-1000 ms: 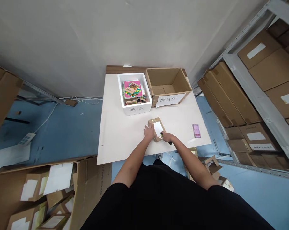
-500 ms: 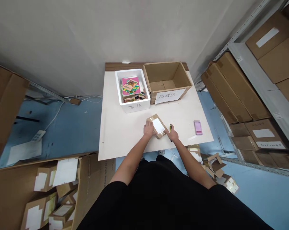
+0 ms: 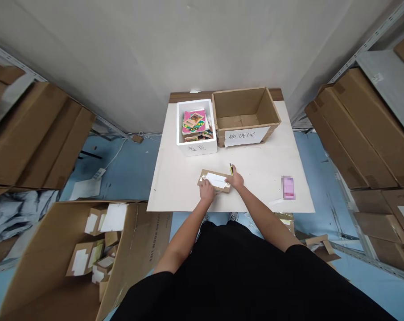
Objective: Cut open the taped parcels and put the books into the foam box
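A small brown cardboard box [image 3: 216, 180] lies on the white table, with a white label and shiny tape on its top. My left hand [image 3: 207, 191] grips its near left side, fingers over the top edge. At the box's right end is my right hand [image 3: 236, 179], closed around a slim yellow-and-black box cutter [image 3: 231, 169] that points away from me. Some fingers of this hand also touch the box. Whether the blade is out is too small to tell.
Behind the box stand a white foam bin [image 3: 197, 149] of colourful packets and a large open carton [image 3: 245, 120] with a handwritten sign. A blurred pink item [image 3: 288, 187] lies at the table's right. A big carton [image 3: 128, 249] of small boxes stands lower left; shelves flank both sides.
The small box has turned from a slant to lying nearly crosswise in front of me. My right hand has shifted farther from me with the cutter; the whole view has swung left.
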Motion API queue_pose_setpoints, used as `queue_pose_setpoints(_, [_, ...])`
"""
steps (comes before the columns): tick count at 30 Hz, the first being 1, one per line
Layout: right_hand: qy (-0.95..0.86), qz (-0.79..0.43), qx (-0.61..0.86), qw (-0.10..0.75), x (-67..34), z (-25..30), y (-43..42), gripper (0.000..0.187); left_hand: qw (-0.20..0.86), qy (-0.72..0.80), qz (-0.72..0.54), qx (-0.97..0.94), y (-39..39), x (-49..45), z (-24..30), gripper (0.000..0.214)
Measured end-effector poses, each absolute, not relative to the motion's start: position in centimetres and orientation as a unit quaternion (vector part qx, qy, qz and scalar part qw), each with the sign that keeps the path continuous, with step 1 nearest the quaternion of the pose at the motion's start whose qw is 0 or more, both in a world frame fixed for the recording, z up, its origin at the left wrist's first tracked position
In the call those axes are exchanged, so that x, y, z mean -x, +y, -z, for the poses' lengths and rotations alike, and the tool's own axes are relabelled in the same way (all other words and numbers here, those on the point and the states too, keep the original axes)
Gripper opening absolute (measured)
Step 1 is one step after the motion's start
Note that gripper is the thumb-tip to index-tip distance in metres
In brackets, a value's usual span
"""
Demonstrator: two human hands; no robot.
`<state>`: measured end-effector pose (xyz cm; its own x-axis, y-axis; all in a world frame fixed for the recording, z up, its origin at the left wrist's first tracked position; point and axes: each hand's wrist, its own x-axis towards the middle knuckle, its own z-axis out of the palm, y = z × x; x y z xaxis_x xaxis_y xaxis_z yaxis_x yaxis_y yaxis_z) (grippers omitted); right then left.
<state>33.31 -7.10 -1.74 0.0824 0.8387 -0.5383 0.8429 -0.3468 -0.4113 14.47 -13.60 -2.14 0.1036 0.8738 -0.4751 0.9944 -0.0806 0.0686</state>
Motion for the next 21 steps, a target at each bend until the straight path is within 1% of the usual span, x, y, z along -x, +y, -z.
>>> queue_pose_setpoints(2, [0.583,0.366,-0.725,-0.019,-33.5,2.1,-7.5,0.105,0.203,0.584,0.149,-0.772,-13.0,-14.6,2.2,0.084])
queue_pose_setpoints(4, [0.579,0.375,-0.720,-0.070,-34.0,2.8,-8.4,0.098,0.216,0.544,0.147,-0.797,-12.6,-15.0,2.6,0.073])
queue_pose_setpoints(6, [0.547,0.399,-0.722,-0.143,-34.9,3.7,-9.7,0.084,0.212,0.553,0.143,-0.793,-12.7,-15.5,3.2,0.066])
queue_pose_setpoints(8, [0.500,0.443,-0.715,-0.207,-36.1,4.6,-11.3,0.069,0.197,0.579,0.135,-0.780,-13.1,-16.1,3.8,0.064])
queue_pose_setpoints(9, [0.481,0.472,-0.703,-0.227,-36.8,5.0,-12.1,0.064,0.191,0.588,0.130,-0.775,-13.2,-16.3,4.1,0.064])
queue_pose_setpoints(14, [0.445,0.595,-0.624,-0.243,-39.3,5.9,-14.3,0.054,0.179,0.598,0.122,-0.772,-13.4,-16.6,4.9,0.064])
queue_pose_setpoints(21, [0.402,0.650,-0.583,-0.275,-38.7,5.2,-14.0,0.048,0.179,0.594,0.135,-0.773,-13.0,-16.4,4.7,0.065])
